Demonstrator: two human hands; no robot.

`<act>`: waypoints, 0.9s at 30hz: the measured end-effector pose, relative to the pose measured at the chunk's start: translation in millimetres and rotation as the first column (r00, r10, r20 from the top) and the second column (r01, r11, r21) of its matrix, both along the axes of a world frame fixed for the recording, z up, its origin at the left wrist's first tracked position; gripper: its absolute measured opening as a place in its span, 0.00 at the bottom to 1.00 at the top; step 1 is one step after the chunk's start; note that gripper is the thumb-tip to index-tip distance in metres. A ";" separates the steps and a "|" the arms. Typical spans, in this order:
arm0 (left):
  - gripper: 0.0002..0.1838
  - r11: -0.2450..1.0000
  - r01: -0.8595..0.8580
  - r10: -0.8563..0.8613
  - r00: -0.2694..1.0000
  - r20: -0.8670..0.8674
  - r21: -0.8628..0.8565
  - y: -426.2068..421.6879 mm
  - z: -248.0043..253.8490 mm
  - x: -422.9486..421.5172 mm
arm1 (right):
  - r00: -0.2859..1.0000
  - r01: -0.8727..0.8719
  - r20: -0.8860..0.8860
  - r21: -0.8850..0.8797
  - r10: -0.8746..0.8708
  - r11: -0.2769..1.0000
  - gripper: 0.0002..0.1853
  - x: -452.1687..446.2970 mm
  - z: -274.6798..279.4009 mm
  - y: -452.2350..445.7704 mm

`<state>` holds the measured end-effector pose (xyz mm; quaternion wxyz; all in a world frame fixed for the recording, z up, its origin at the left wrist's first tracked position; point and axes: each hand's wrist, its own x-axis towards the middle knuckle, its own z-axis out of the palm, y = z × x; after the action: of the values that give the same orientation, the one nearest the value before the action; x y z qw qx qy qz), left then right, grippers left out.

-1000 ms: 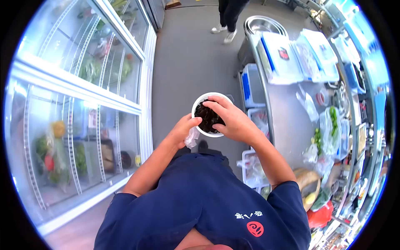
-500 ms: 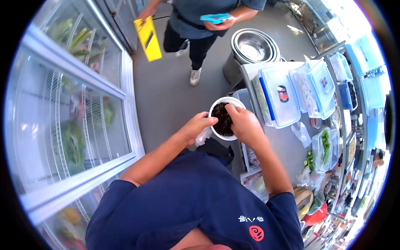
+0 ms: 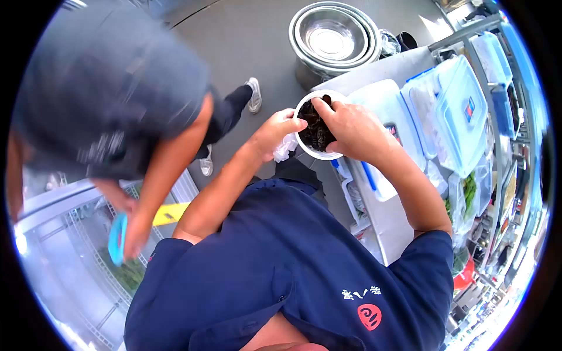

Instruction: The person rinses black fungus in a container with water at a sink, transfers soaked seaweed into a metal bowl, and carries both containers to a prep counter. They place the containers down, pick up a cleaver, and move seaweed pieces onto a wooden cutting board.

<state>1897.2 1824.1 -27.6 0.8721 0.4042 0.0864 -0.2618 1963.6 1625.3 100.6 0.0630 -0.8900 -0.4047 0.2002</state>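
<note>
A round white tub (image 3: pixel 298 110) of dark brown, wrinkled pieces that look like black fungus (image 3: pixel 313 130) is held up in front of me. My left hand (image 3: pixel 277 133) is closed on its left side, thumb over the rim. Crumpled clear plastic (image 3: pixel 285 147) hangs below that hand, against the tub. My right hand (image 3: pixel 360 130) reaches in from the right, fingers curled down among the dark pieces; the thumb lies near the inner rim, and some fingertips are hidden.
A co-worker (image 3: pixel 117 88) stands close on my left, with a turquoise object (image 3: pixel 117 238) and a yellow board (image 3: pixel 170 214) by the glass-door fridge (image 3: pixel 88 245). Nested steel bowls (image 3: pixel 333 38) stand ahead. Lidded plastic boxes (image 3: pixel 459 117) sit on the steel counter (image 3: pixel 389 225) to my right.
The co-worker has come from ahead to my left side, beside the fridge. My view has turned, and the counter is nearer the tub. My right hand's fingers have spread wider over the dark pieces.
</note>
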 end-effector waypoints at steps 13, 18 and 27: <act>0.20 0.993 0.116 -0.116 0.989 -0.088 -0.007 -14.0 1.4 195.7 | 0.991 0.130 0.023 0.083 -0.133 0.988 0.37 180.0 -22.2 -13.2; 0.21 0.993 0.114 -0.117 0.989 -0.088 -0.039 18.7 -0.5 257.7 | 0.969 0.223 0.054 0.218 -0.240 0.950 0.24 241.7 -36.3 24.1; 0.22 0.997 0.074 -0.074 0.995 -0.062 -0.001 170.5 -11.8 413.3 | 0.948 0.317 -0.180 0.572 -0.261 0.757 0.23 383.2 -21.0 175.0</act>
<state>2310.5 1994.5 -39.4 0.8586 0.3993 0.0987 -0.3062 2346.9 1800.3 79.5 0.3865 -0.8669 -0.3015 0.0910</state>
